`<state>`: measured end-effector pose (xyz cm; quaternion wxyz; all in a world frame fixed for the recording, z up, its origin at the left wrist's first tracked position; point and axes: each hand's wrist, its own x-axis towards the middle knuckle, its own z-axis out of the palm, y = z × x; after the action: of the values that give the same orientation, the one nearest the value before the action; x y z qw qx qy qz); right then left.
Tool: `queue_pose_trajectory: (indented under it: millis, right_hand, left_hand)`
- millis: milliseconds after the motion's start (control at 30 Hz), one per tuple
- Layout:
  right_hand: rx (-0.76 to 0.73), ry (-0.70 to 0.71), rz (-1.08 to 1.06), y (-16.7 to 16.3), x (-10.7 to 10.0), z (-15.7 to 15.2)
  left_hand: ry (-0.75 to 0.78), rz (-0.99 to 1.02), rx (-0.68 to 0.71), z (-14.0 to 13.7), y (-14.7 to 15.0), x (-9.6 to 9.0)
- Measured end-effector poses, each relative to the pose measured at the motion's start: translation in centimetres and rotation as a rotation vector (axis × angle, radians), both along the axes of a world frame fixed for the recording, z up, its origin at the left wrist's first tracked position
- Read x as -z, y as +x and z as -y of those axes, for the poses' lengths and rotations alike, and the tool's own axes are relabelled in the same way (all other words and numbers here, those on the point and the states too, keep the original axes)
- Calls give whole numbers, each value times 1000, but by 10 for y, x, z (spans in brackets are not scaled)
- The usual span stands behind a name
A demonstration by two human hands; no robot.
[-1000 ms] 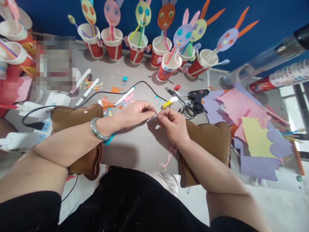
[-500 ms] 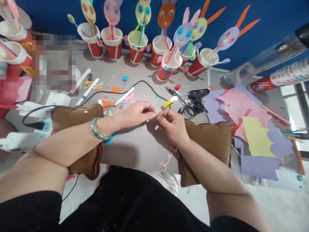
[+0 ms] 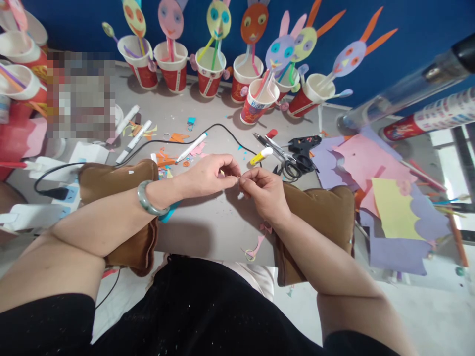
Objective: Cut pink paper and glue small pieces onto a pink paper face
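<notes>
Fingertip to fingertip, my two hands meet above the middle of the table (image 3: 193,227). The thumb and fingers of my left hand (image 3: 211,174) are pinched together, with a green bangle (image 3: 147,199) on that wrist. My right hand (image 3: 265,193) is pinched too, its fingers curled in. Whatever lies between the fingertips is too small to make out. Just beyond the hands are a yellow-and-white marker (image 3: 261,156), scissors (image 3: 280,153) and a black glue gun (image 3: 304,145). A white marker (image 3: 192,147) lies past my left hand among paper scraps.
Brown cushions lie under my left forearm (image 3: 118,183) and right forearm (image 3: 319,212). Paper cups with animal-face puppets (image 3: 210,81) line the blue wall. Coloured paper sheets (image 3: 395,207) are piled at right. A black cable (image 3: 159,142) crosses from the power strip (image 3: 67,193).
The fingers of my left hand have arched up a little from its thumb, opening a gap behind the pinch. My right hand stays almost in place.
</notes>
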<state>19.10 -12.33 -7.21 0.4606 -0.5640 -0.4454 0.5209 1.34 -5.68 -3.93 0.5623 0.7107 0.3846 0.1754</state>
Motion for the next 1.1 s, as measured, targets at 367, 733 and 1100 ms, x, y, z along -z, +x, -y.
queue_pose_trajectory:
  millis: [367,733,1100]
  right_hand:
    - [5,-2,-9,0,-2,0]
    - [8,-27,-84,2,6,-1]
    - [-15,-41,-72,0,4,1]
  left_hand:
    - [-2,-69,6,0,-2,-4]
    - [-98,-148,-12,-2,-2,-11]
    - [-100,-134,-19,0,-2,-10]
